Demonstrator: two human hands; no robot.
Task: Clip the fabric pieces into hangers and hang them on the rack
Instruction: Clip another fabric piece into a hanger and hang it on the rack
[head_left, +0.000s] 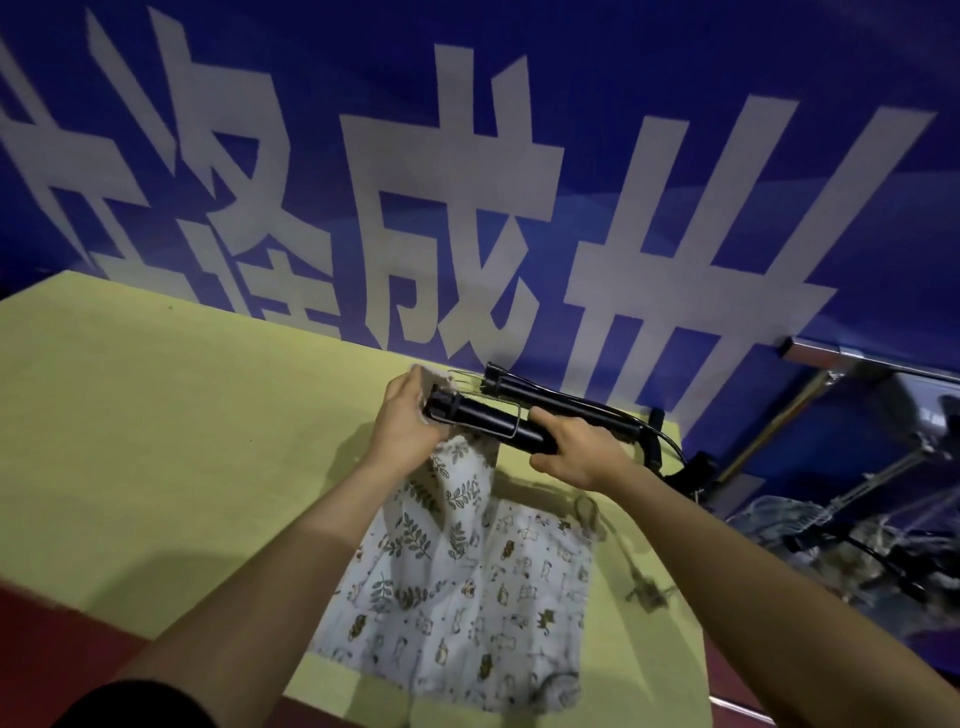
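A black clamp hanger (498, 421) with two padded bars and a wire latch is held above the yellow-green table (156, 415). My left hand (410, 421) grips the hanger's left end together with the top edge of a white leaf-print fabric piece (436, 525), which hangs down from the bars. My right hand (576, 452) is closed around the lower bar's right part. A second white fabric piece (509, 608), printed with small figures, lies flat on the table below the hanger.
A blue banner (467, 182) with large white characters stands right behind the table. To the right, a metal rack rail (852, 361) runs at table height, with clothes and hangers (831, 540) below it. A dark cord (628, 561) lies on the table's right part.
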